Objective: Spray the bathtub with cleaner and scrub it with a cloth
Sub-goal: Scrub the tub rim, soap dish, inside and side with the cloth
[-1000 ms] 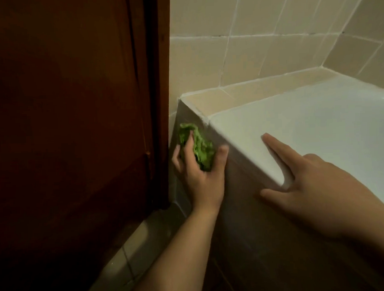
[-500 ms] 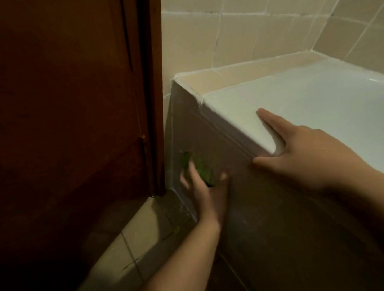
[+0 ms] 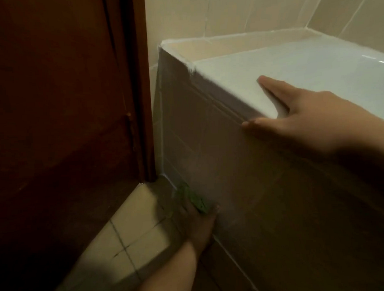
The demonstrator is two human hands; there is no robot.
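Left hand (image 3: 194, 221), cloth (image 3: 196, 200) now lower

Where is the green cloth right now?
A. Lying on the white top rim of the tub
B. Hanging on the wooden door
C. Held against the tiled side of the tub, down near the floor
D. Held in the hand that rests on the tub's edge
C: the left hand presses the green cloth to the tub's tiled side panel just above the floor, while the right hand rests bare on the rim.
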